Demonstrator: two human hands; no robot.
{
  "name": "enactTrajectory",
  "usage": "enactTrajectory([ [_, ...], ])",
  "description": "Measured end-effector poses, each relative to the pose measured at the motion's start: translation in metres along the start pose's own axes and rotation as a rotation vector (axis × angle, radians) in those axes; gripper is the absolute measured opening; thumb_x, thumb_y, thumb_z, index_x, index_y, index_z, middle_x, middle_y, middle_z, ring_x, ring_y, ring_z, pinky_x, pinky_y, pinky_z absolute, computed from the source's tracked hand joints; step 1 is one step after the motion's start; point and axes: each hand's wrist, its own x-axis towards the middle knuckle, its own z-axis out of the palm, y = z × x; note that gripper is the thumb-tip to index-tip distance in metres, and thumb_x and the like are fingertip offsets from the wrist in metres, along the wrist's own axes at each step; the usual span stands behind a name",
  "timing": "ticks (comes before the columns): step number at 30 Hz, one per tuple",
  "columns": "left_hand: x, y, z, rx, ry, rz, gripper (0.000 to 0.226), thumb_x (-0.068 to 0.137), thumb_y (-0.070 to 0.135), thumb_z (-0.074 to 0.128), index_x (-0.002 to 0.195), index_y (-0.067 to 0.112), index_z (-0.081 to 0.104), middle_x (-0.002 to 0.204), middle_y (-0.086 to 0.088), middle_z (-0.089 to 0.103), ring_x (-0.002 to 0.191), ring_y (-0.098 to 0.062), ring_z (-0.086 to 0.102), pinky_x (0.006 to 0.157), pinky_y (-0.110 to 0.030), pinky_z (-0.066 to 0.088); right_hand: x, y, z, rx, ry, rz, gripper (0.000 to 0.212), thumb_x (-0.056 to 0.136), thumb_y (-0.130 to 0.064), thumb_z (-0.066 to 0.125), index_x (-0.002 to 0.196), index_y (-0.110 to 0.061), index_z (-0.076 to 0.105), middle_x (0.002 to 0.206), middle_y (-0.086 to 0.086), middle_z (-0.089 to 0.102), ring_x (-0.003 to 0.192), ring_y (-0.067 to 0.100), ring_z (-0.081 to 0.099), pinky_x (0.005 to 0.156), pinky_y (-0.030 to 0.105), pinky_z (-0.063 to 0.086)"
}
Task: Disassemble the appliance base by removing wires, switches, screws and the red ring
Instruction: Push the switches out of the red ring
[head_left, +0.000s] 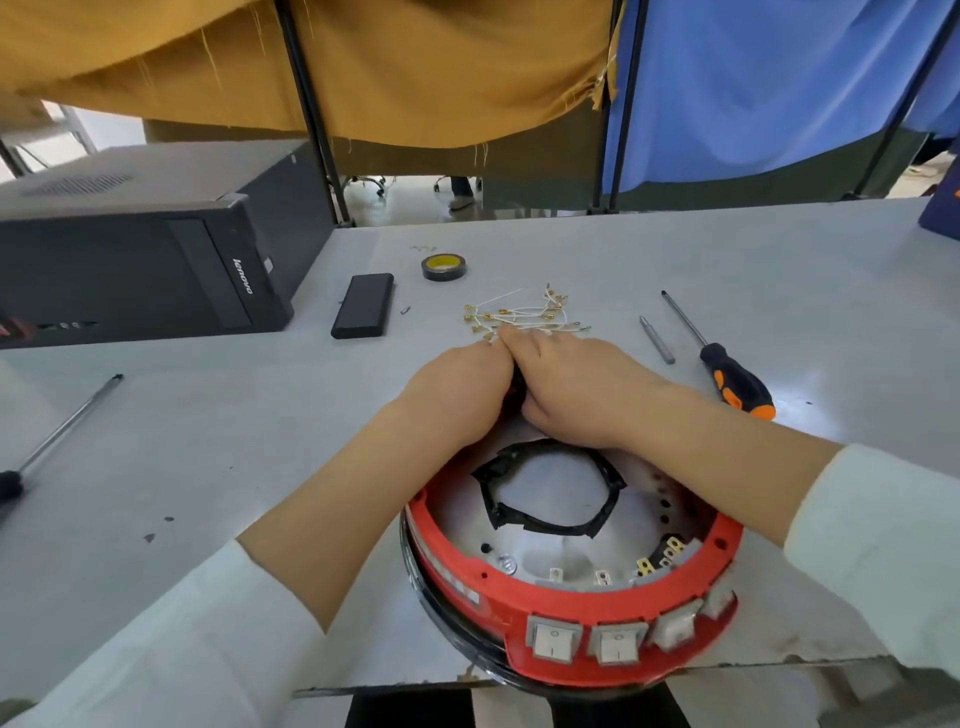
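Both hands, the left hand (457, 384) and right hand (571, 384), are pressed together at the far rim of the red ring (571, 629), fingers curled over something dark and unidentifiable, while the base is kept at the counter (208, 467) edge, switches (587, 639) nearest the body.

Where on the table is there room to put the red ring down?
Bare table lies left of the appliance base, between the long screwdriver and the arms. Crowded beyond the hands: loose wires, tape roll, orange-handled screwdriver.

Both hands, left (457, 387) and right (576, 384), are pressing together at the base's (571, 613) far rim, beside loose wires (519, 314).
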Motion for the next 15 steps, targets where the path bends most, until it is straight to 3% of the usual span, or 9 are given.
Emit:
enactTrajectory([
  [6,-0.0065,0.0032,0.0014,0.115,0.073,0.021,0.021,0.092,0.004,0.038,0.112,0.005,0.041,0.111,-0.012,0.057,0.097,-0.03,0.062,0.065,-0.029,0.031,0.0033,-0.0027,0.0084,-0.073,0.091,0.037,0.037,0.093,-0.037,0.04,0.119,-0.012,0.044,0.113,0.007,0.058,0.099,0.029,0.058,0.067,0.034,0.04],
  [15,-0.0104,0.0011,-0.0016,-0.05,0.092,-0.002,0.022,0.086,0.0,0.038,0.107,0.005,0.041,0.107,-0.016,0.057,0.094,-0.035,0.059,0.063,-0.033,0.031,0.0073,0.0009,0.0062,-0.154,0.069,-0.006,0.037,0.095,-0.035,0.041,0.121,-0.008,0.042,0.113,0.012,0.056,0.097,0.032,0.061,0.064,0.035,0.036],
])
